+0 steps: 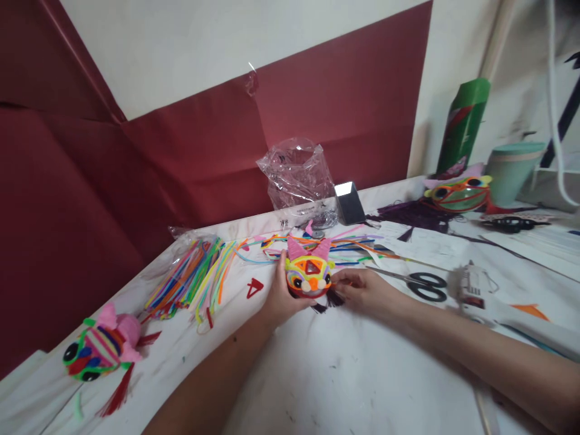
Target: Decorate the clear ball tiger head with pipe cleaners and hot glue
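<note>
A small lion-head figure [310, 277] made of pipe cleaners, yellow and orange with pink ears and black eyes, is held upright just above the table. My left hand [280, 296] wraps round its left side, thumb up along the edge. At its lower right, my right hand [356, 287] has its fingers curled together at a dark tassel [334, 298] hanging from the figure; the fingertips are partly hidden. A red bent pipe-cleaner piece [254, 287] lies left of my left hand. Behind the figure, loose coloured pipe cleaners [348, 243] are spread out.
Bundled pipe cleaners [183, 278] and a pink-green figure [102, 347] lie left. Black-handled scissors [426, 285] and a white glue gun [475, 293] are right. Farther back stand a clear plastic bag [296, 172], a dark box [350, 204], another figure [460, 192] and a green cup [512, 172].
</note>
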Motion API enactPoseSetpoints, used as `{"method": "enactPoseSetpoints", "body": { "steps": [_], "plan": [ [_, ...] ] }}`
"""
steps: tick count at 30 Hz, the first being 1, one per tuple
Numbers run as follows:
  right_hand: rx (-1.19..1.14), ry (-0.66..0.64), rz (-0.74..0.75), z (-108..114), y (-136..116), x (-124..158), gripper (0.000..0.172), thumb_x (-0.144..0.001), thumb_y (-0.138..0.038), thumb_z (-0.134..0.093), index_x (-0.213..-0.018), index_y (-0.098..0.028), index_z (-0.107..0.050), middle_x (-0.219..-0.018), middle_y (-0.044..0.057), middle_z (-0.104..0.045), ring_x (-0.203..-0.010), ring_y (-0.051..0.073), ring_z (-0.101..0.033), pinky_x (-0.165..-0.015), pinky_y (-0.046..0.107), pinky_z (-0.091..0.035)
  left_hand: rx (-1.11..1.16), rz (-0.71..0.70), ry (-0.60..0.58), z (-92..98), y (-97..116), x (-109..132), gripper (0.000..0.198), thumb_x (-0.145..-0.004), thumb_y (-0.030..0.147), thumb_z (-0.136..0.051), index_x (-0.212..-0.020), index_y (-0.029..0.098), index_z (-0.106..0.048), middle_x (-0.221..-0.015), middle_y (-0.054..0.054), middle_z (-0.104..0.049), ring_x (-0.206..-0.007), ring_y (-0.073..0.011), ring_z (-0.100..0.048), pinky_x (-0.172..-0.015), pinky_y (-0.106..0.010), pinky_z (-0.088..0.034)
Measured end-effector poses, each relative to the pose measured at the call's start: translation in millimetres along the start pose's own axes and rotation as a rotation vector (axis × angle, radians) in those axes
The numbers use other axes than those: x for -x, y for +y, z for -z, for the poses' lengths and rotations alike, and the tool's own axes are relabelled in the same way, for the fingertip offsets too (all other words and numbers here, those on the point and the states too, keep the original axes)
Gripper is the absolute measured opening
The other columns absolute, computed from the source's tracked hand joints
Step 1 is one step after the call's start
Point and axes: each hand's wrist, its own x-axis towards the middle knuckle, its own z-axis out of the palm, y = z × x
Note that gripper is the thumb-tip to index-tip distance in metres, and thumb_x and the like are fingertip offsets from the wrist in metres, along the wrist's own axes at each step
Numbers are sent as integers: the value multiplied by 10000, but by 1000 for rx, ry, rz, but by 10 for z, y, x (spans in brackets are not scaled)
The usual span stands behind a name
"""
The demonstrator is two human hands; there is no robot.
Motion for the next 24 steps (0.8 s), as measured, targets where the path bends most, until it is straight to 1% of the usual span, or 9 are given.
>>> {"method": "enactPoseSetpoints", "body": {
  "steps": [2, 7, 10, 12, 14, 16, 18, 21, 24],
  "plan": [
    [-7, -32, -10, 3, -22, 8, 232, -732, -321, -584, -861, -153, -679, -703, 14, -643, -616, 134, -558, -564, 247, -450, -110, -51, 7, -2, -26, -7, 1174, -486, 229, -852, -1451, 246, -185, -1488, -137, -278, -1404, -326, -225, -1135, -451, -247],
    [-19, -61, -22, 1, -74, 5, 206, -730, -230, -562, -881, -143, -672, -685, 6, -656, -594, 122, -569, -551, 228, -441, -215, -150, 26, 17, -76, -30, 1015, -555, 289, -814, -1410, 225, -270, -1407, -145, -380, -1321, -317, -382, -1083, -455, -340],
    [119, -78, 28, 44, -209, 8, 199, -744, -174, -529, -869, -142, -681, -718, 19, -684, -612, 126, -585, -588, 235, -456, -194, -181, 77, 32, -102, -62, 955, -562, 283, -797, -1383, 213, -314, -1380, -146, -414, -1294, -322, -415, -1064, -461, -365],
    [232, -53, 90, 145, -358, 8, 181, -751, -185, -545, -855, -141, -686, -762, 36, -699, -664, 139, -599, -637, 247, -467, -182, -162, 106, 50, -113, -93, 932, -565, 272, -784, -1373, 215, -322, -1377, -142, -417, -1289, -336, -412, -1064, -486, -359],
    [322, 15, 159, 338, -530, 29, 186, -759, -213, -560, -877, -147, -688, -836, 45, -707, -722, 144, -609, -678, 250, -469, -249, -123, 110, 76, -112, -124, 882, -598, 280, -757, -1363, 239, -319, -1375, -123, -409, -1284, -340, -408, -1060, -526, -353],
    [375, 101, 220, 624, -678, 106, 191, -779, -239, -543, -876, -147, -680, -859, 49, -706, -743, 145, -617, -694, 253, -471, -284, -126, 96, 100, -101, -144, 849, -616, 289, -745, -1354, 254, -327, -1380, -114, -403, -1294, -354, -391, -1065, -541, -343],
    [397, 204, 190, 957, -745, 259, 201, -790, -291, -534, -850, -150, -663, -798, 43, -700, -716, 152, -620, -652, 252, -469, -296, -142, 95, 110, -88, -150, 837, -606, 310, -754, -1339, 275, -351, -1367, -106, -426, -1270, -377, -416, -1048, -550, -365],
    [560, 407, 48, 1373, -638, 610, 208, -784, -344, -519, -742, -175, -633, -687, 42, -684, -645, 164, -613, -621, 271, -465, -298, -162, 104, 91, -80, -141, 824, -600, 325, -758, -1328, 290, -374, -1332, -101, -466, -1235, -380, -457, -1021, -539, -400],
    [806, 430, -79, 1537, -357, 997, 165, -698, -379, -602, -692, -227, -666, -725, 69, -708, -662, 203, -624, -635, 320, -468, -265, -169, 94, 51, -74, -114, 812, -617, 329, -752, -1333, 246, -379, -1311, -118, -470, -1245, -340, -459, -1023, -490, -408]
  ]
}}
